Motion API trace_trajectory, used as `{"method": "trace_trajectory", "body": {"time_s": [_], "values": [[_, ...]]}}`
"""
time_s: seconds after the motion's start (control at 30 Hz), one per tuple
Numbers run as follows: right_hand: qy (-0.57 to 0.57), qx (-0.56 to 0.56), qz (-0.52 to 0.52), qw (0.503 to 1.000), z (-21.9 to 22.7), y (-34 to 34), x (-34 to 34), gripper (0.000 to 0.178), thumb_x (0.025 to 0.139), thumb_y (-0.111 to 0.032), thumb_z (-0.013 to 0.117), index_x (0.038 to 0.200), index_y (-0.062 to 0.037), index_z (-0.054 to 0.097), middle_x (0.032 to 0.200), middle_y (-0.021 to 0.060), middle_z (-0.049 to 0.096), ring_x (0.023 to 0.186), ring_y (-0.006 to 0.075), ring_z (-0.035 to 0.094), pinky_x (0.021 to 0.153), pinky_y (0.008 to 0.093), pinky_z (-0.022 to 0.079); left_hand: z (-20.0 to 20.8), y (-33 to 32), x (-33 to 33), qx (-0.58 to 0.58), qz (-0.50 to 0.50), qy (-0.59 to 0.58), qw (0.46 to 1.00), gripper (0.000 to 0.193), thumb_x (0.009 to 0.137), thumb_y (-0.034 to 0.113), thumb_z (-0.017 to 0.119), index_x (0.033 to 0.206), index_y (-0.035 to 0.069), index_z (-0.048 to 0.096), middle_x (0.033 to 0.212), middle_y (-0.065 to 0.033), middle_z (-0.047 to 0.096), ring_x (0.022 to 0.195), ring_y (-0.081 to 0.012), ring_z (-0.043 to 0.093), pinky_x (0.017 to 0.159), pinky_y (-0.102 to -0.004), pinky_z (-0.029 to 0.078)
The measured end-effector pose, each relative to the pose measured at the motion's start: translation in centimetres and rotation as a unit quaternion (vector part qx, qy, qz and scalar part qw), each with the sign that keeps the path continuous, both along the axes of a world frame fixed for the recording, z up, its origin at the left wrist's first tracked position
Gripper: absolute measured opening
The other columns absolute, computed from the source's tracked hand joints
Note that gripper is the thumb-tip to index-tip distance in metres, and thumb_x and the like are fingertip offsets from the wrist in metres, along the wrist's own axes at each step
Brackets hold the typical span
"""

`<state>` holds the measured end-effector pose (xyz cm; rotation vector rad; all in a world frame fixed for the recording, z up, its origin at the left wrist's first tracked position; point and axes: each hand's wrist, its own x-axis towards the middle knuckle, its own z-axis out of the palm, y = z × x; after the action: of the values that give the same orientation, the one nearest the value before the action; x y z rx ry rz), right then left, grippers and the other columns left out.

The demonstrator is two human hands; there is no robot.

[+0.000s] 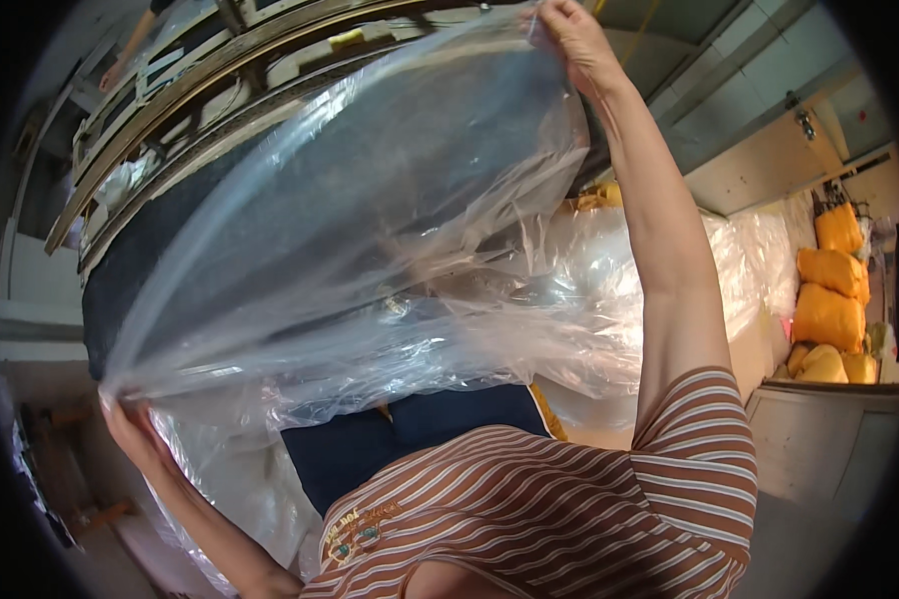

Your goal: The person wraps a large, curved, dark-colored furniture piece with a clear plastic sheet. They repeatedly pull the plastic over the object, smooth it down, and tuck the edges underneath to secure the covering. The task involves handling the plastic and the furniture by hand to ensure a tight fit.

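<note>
A large sheet of clear plastic film [370, 230] is stretched between my two hands over a dark surface [130, 265]. My right hand [574, 42], raised far out at the top, pinches one edge of the film. At the lower left, my left hand [132, 424] grips another part of that edge. Between the hands the edge bows outward in a long curve. Nearer my body the film lies in shiny folds and hangs down in front of me. Through it the dark surface shows blurred.
Wooden slats and rails [240, 60] run along the far side. More crumpled clear film [739, 265] is heaped to the right. Beyond it, several orange bundles [831, 290] are stacked in an opening. A pale wooden panel [764, 165] stands at the upper right.
</note>
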<state>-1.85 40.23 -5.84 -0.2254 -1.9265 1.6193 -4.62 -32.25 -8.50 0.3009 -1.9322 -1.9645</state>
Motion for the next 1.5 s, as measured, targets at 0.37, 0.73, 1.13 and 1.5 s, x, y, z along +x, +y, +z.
{"method": "trace_trajectory", "body": {"time_s": [0.37,0.73,1.13,1.5], "values": [[-0.010,0.214,-0.279,0.936,-6.9,-1.2,-5.7,0.018,0.083,-0.020,0.066,0.090,-0.0032,0.062,0.078,0.0086,0.066,0.073,0.0169,0.062,0.071,0.0311,0.048,-6.3,-1.0,-23.8,-0.335,-0.073,0.092,0.935,0.031,0.093,0.025,0.056,0.108,0.000,0.067,0.099,-0.0061,0.069,0.091,-0.0114,0.060,0.086,-0.0241,0.043],[-0.105,0.220,-0.302,0.922,-6.6,1.0,-8.7,0.026,0.077,-0.025,0.070,0.084,-0.0014,0.063,0.079,0.0093,0.062,0.076,0.0229,0.059,0.074,0.0344,0.047,-6.7,2.6,-31.5,-0.328,-0.035,0.070,0.942,0.035,0.087,0.035,0.065,0.097,0.002,0.068,0.085,-0.0005,0.064,0.078,-0.0089,0.054,0.075,-0.0216,0.042],[-0.095,0.198,-0.406,0.887,-6.5,1.5,-8.3,0.033,0.084,-0.031,0.058,0.095,-0.0024,0.047,0.109,0.0203,0.045,0.101,0.0376,0.049,0.091,0.0438,0.038,-7.4,0.2,-32.2,-0.296,-0.059,0.044,0.952,0.028,0.087,0.031,0.068,0.087,0.005,0.058,0.079,0.0043,0.050,0.071,-0.0075,0.043,0.066,-0.0210,0.036],[-0.281,0.364,-0.220,0.860,-3.7,-3.5,-5.0,0.036,0.083,-0.041,0.061,0.084,-0.0066,0.070,0.107,0.0133,0.060,0.105,0.0351,0.050,0.090,0.0417,0.041,-4.8,-3.7,-27.8,-0.297,-0.045,0.173,0.938,0.034,0.095,0.031,0.055,0.108,0.001,0.064,0.101,-0.0057,0.065,0.090,-0.0126,0.055,0.085,-0.0243,0.041]]}}
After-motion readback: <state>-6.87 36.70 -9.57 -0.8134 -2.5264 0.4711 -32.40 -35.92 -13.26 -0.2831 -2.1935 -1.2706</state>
